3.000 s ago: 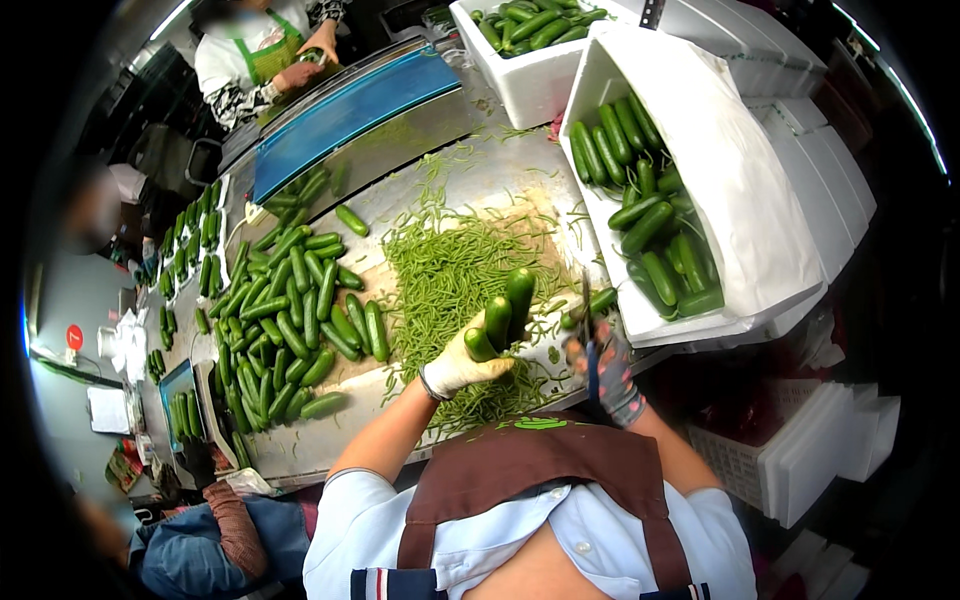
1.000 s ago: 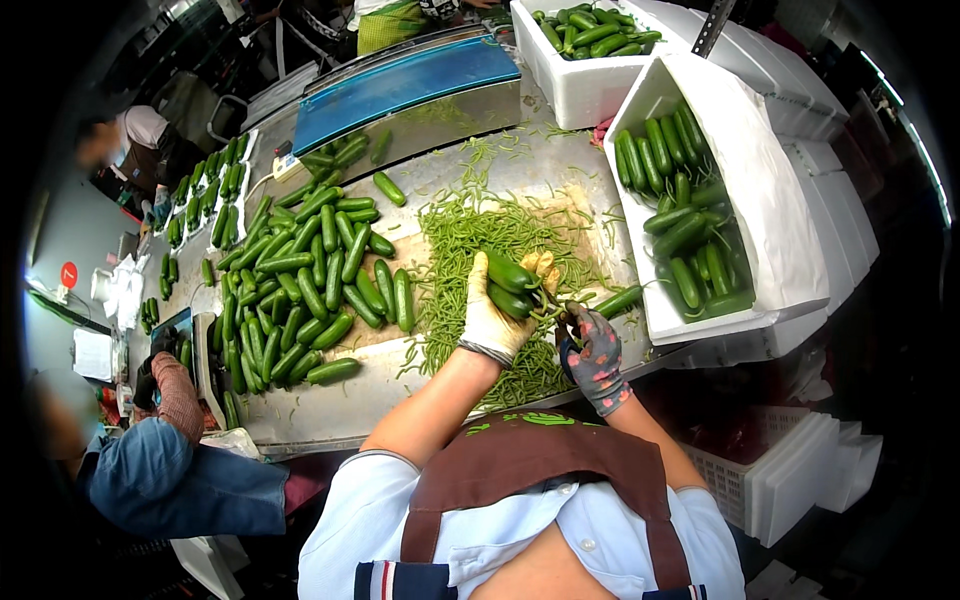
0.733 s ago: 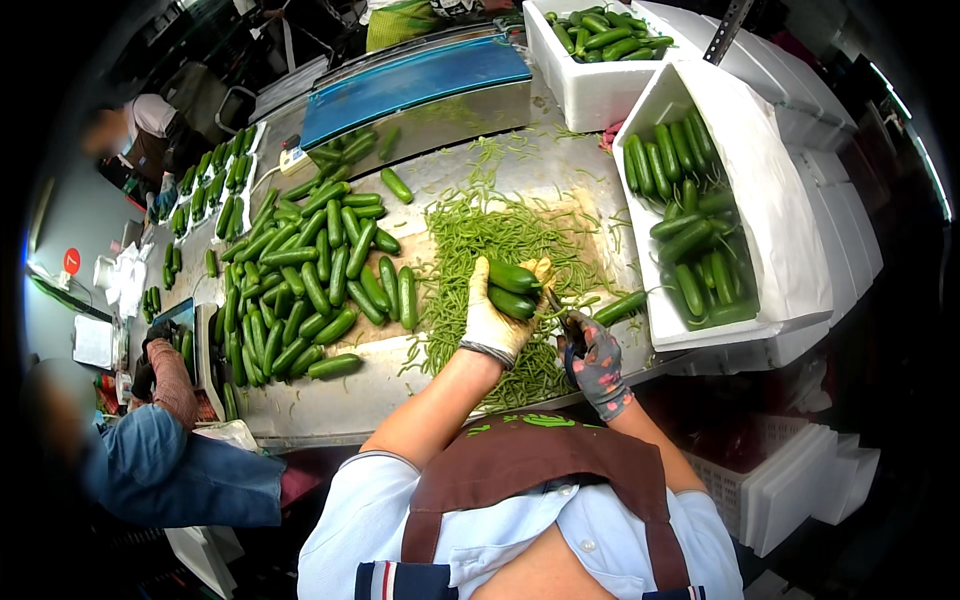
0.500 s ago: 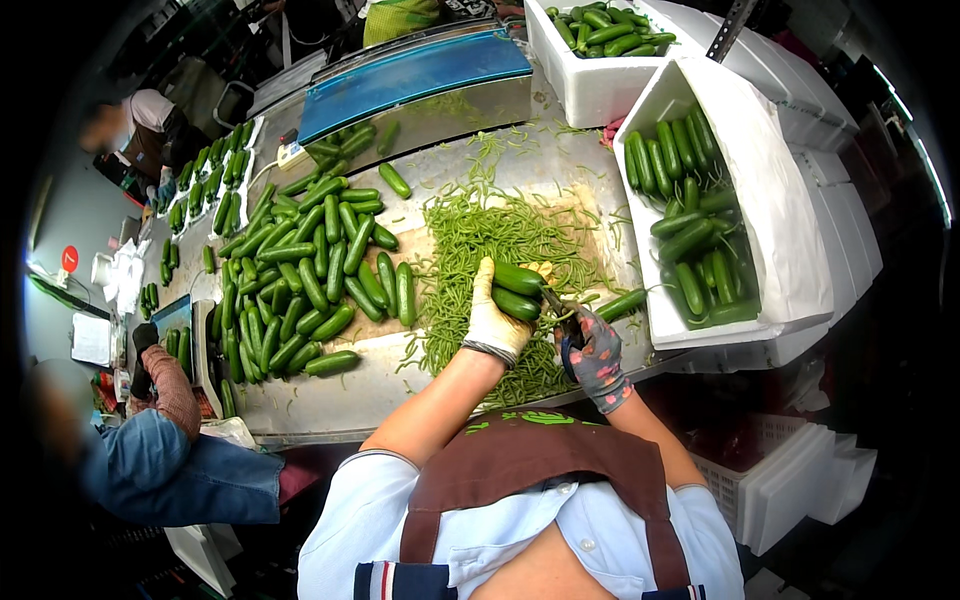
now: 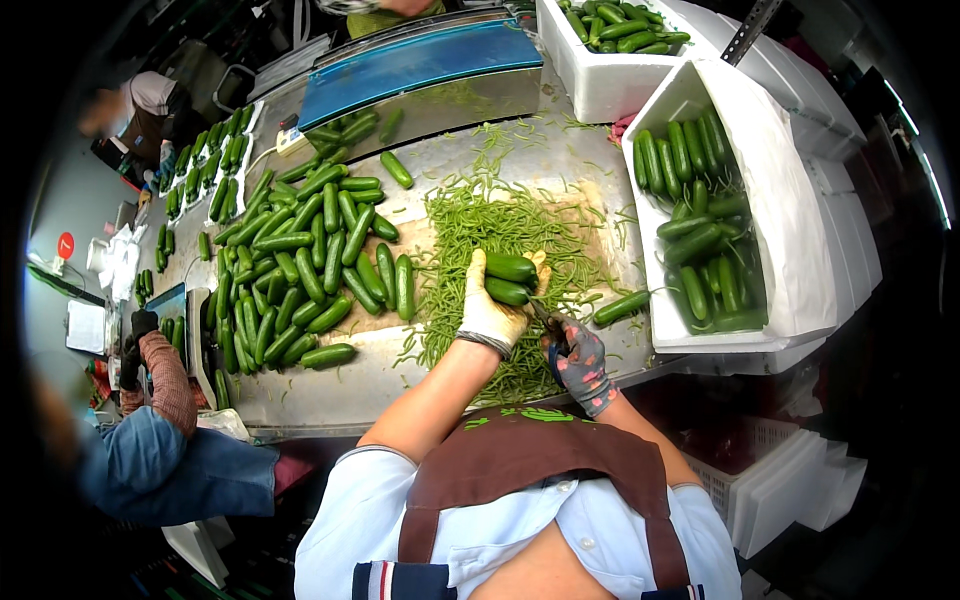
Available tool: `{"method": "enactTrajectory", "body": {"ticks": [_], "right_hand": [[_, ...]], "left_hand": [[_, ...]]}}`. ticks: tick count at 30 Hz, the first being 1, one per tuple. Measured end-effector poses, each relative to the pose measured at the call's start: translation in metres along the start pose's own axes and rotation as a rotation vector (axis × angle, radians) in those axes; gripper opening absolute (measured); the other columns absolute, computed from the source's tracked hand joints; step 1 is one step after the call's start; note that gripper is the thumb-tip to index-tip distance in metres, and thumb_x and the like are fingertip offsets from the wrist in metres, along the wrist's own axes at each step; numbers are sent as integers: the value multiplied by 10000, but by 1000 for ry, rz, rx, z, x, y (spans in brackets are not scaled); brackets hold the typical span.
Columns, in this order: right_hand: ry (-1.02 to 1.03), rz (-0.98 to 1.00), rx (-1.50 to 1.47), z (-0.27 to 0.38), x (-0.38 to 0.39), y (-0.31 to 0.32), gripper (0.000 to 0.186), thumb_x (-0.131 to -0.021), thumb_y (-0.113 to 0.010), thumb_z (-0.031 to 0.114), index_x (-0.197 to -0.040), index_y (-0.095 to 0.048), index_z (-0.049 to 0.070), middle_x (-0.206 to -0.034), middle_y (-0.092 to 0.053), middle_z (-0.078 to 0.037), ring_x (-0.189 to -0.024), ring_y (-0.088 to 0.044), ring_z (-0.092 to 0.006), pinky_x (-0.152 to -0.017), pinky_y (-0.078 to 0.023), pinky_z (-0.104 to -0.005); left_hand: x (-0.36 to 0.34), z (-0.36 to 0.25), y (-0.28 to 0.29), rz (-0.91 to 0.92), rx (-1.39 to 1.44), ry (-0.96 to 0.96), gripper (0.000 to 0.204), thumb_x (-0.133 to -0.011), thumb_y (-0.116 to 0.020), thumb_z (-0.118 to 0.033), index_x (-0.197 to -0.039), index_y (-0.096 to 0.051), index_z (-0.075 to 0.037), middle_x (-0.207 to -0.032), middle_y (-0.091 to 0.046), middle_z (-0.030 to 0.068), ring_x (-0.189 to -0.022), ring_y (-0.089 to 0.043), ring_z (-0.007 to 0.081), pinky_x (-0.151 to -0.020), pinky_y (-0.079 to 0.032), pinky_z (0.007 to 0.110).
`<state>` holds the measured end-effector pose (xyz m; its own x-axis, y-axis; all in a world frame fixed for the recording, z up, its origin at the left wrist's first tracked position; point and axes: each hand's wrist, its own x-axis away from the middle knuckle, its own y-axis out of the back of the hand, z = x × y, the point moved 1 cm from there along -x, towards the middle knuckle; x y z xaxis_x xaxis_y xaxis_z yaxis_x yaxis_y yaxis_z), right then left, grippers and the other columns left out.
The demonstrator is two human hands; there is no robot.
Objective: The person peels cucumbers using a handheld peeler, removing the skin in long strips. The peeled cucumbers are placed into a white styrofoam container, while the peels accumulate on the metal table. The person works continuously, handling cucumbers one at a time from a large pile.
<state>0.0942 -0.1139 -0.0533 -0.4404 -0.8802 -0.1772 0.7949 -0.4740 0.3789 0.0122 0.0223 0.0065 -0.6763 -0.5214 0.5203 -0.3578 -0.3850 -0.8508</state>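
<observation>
So the left hand [image 5: 493,318] is wrapped around a couple of cucumbers [image 5: 509,268], and the right hand [image 5: 582,366] has scissors [image 5: 542,316] gripped just by their ends.

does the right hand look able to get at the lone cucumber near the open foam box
Probably yes: the lone cucumber lies close to the right hand with nothing tall between, though the scissors it holds may hamper grasping.

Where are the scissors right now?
In the head view, the scissors are in the person's gloved right hand, just right of the middle, with their tips close to the ends of the cucumbers held in the left hand.
</observation>
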Motion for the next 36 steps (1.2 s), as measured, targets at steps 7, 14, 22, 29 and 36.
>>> {"method": "enactTrajectory", "body": {"ticks": [7,14,22,29,36], "right_hand": [[-94,80,-46,-1,20,13,341,-698,-602,187,-989,-525,26,-722,-585,-99,-615,-562,-227,-549,-426,-289],[-349,16,-170,-45,70,34,314,-726,-592,213,-978,-528,38,-721,-590,-96,-631,-569,-238,-560,-440,-288],[-295,-105,-132,-37,85,64,187,-770,-518,87,-952,-534,46,-766,-579,-14,-611,-545,-142,-541,-436,-245],[-655,924,-2349,-123,100,70,379,-827,-504,281,-1086,-397,27,-769,-485,-128,-497,-468,-132,-439,-393,-248],[-624,1068,-2515,-105,89,85,427,-820,-514,242,-1183,-356,82,-964,-467,-209,-566,-531,-192,-471,-449,-352]], "left_hand": [[-6,-133,-8,129,238,-466,561,-711,-597,-432,-975,-425,32,-882,-489,200,-798,-521,298,-708,-512,407],[-39,-72,-32,335,-592,-630,263,-834,-452,-284,-923,-545,-55,-851,-592,124,-765,-576,207,-739,-475,309],[-82,120,30,733,-3087,-633,337,-692,-577,-361,-826,-529,-56,-791,-552,111,-760,-546,242,-640,-430,346],[-94,138,-30,688,-2327,-854,268,-693,-563,-217,-896,-536,-44,-755,-549,134,-746,-535,276,-721,-420,366],[-151,182,-81,591,-2501,-608,723,-598,-710,-296,-1169,-370,-10,-988,-521,198,-954,-504,296,-830,-401,331]]}}
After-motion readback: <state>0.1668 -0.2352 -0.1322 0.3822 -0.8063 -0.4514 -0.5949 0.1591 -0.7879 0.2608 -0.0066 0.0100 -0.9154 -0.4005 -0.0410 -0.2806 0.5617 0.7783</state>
